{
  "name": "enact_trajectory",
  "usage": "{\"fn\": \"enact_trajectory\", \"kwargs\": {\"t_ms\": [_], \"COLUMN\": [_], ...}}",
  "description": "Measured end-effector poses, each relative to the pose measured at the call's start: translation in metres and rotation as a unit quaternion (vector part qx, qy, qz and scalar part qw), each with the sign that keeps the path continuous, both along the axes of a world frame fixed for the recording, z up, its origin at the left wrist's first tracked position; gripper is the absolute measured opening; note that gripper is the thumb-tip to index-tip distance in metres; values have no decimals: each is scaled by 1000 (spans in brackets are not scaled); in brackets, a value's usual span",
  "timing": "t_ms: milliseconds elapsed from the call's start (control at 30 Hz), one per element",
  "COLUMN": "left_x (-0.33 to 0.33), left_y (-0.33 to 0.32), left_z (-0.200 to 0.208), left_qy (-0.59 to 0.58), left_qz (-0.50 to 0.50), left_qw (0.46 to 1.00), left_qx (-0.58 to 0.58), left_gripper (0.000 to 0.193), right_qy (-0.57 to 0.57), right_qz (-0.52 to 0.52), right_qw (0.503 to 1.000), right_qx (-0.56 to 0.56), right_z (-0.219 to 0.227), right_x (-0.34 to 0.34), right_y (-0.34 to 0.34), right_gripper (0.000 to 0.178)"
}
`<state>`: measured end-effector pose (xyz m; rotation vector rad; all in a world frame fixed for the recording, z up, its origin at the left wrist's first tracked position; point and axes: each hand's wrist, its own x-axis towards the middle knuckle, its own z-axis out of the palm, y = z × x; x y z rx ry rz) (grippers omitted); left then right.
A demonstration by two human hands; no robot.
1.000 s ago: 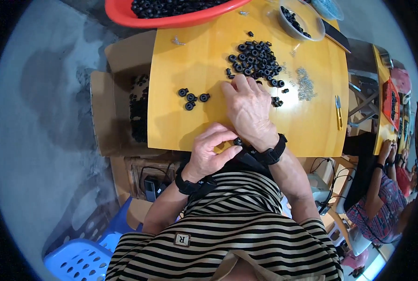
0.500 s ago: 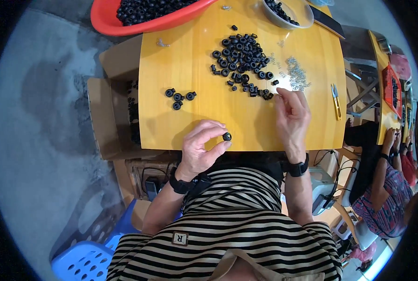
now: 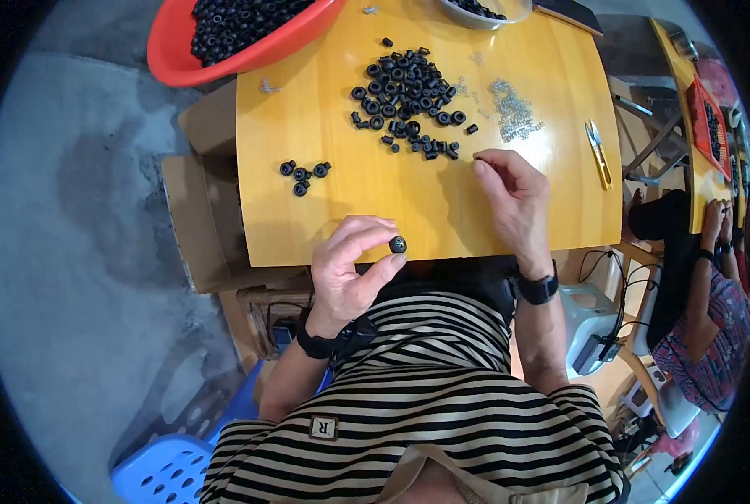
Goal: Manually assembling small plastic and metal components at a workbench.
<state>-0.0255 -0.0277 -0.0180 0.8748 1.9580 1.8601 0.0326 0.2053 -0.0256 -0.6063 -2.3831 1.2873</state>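
Observation:
My left hand point(image 3: 346, 273) pinches a small round black plastic part point(image 3: 398, 244) between thumb and forefinger, just above the table's near edge. Something shiny shows inside the part's upward-facing hole. My right hand point(image 3: 516, 197) is closed, its thumb and forefinger pressed together beside the near right of a pile of black plastic parts point(image 3: 404, 88). Whatever sits between those fingertips is too small to make out. Beyond that hand lies a loose heap of tiny silvery springs point(image 3: 513, 113). A small cluster of black parts point(image 3: 301, 175) rests at the left, apart from the pile.
A red basin point(image 3: 266, 55) of black parts stands at the far left, and a translucent bowl point(image 3: 488, 17) at the back. Yellow-handled thread snips point(image 3: 598, 155) lie at the right. An open cardboard box point(image 3: 194, 218) is beside the table's left edge. Another person point(image 3: 707, 328) sits far right.
The view has shifted, moving the table's contents up and left in the picture. My right hand has drawn slightly nearer, away from the springs. My left hand still holds the black part.

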Motion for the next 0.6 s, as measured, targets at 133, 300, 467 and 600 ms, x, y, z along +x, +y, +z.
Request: {"fn": "enact_trajectory", "kwargs": {"t_ms": [133,300,467,600], "left_x": [1,3,5,6], "left_y": [8,20,27,27], "left_z": [14,24,27,26], "left_qy": [5,-2,39,44], "left_qz": [-21,-73,-64,-63], "left_qw": [999,996,996,995], "left_qx": [32,47,56,69], "left_gripper": [28,30,30,31], "right_qy": [61,121,113,97], "right_qz": [55,117,159,149], "right_qw": [887,791,779,774], "right_qx": [-454,-589,-596,-608], "right_z": [5,8,12,15], "right_x": [27,37,36,37], "right_y": [-6,-25,-30,-35], "right_gripper": [20,25,24,20]}}
